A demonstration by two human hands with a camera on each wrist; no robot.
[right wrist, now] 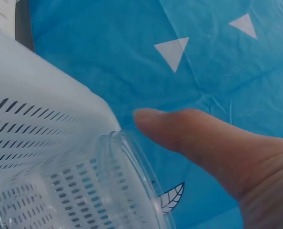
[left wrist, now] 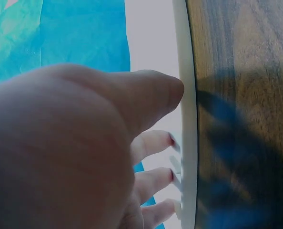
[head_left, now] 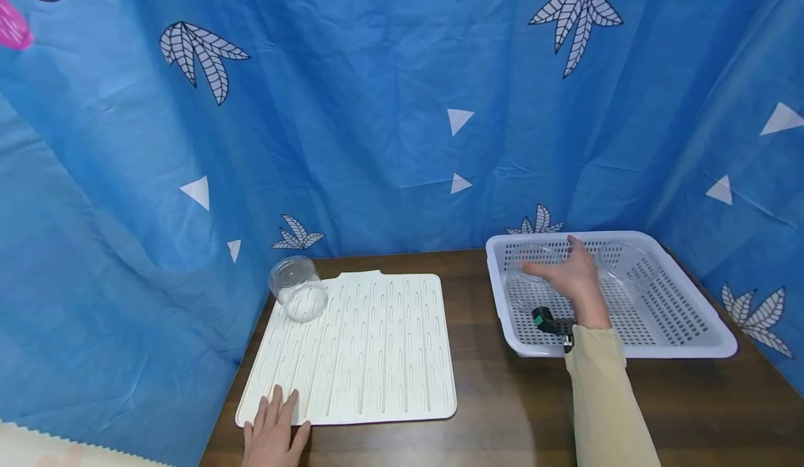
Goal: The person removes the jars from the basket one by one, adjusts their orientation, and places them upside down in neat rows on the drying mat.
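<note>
A: "Right hand (head_left: 571,278) is hovering open over the white perforated plastic basket's (head_left: 622,350) far left corner, its thumb standing clear of the transparent round container (right wrist: 103,186)!"

B: "So it's gripping nothing; the left hand (head_left: 273,431) is resting, fingers splaying, at the white rectangular mat's (head_left: 377,355) near left corner!"

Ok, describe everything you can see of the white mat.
The white mat is a round-cornered rectangle, apparently plastic or rubber, with rows of slim oval marks and a tab on its far edge. It lies flat on the brown table. A clear container sits at its far left corner; the left hand seems to touch its near left corner.
</note>
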